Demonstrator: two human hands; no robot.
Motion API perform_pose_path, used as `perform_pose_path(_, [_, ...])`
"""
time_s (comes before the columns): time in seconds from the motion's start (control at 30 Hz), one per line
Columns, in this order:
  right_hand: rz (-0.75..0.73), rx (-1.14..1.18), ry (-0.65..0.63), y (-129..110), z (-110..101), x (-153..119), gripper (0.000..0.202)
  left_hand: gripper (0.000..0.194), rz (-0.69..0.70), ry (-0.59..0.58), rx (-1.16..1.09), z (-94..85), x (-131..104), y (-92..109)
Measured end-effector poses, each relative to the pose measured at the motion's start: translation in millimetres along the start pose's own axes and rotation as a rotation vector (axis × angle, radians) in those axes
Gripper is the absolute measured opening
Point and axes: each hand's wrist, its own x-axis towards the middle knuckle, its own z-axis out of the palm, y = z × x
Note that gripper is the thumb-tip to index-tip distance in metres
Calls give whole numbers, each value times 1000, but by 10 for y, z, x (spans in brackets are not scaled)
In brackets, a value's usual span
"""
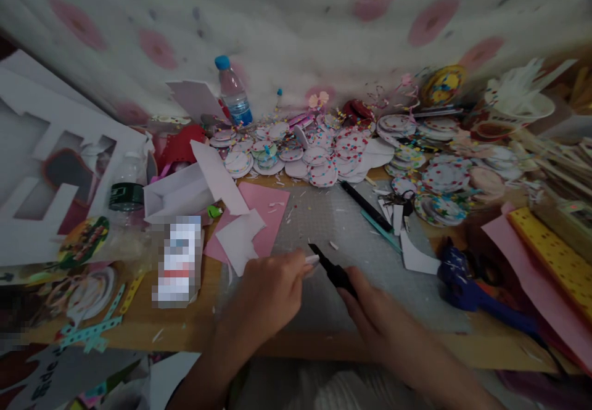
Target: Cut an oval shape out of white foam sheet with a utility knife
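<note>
My left hand (271, 290), fingers closed in a pinch, holds a small white piece (312, 260), perhaps paper or foam board. A black craft knife (337, 273) is gripped in my right hand (377, 314), its dark blade pointing up and left, close to the white piece. Whether blade and piece touch, I cannot tell. Both hands are above a grey cutting mat (319, 213) strewn with small white scraps. Left of my left hand, cut white sheets (234, 240) overlap a pink sheet (272, 203).
Several decorated white discs (319, 157) are heaped along the back, near a blue-capped bottle (235, 92). A black pen-like tool (365, 205) lies on the mat. On the right is a blue glue gun (462, 283); a cup of white strips (520, 111) stands behind. An open white box (178, 194) sits left.
</note>
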Motion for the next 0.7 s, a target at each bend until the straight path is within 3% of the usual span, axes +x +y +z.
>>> perform_pose_path(0.07, [-4,210,43,34,-14,-43,30,22,-39,-19,-172,1,-27,-108])
perform_pose_path(0.17, [135,565,6,101,-27,-91,46,26,-126,-20,-472,5,-74,-265])
perform_pose_path(0.23, [173,802,-65,134,-47,-91,47,28,-206,6,-625,4,-109,-343])
perform_pose_path(0.3, [128,945,-55,143,-73,-59,41,30,-280,23,-747,4,-146,-389])
perform_pose_path(0.43, [84,880,98,72,-79,66,40,34,-370,-24,-1014,24,-211,-381])
perform_pose_path(0.57, [21,827,58,-42,29,187,39,34,-364,-116,-1145,100,-261,-309])
perform_pose_path(0.7, [22,998,53,-74,204,223,40,34,-378,-154,-1271,226,-319,-279])
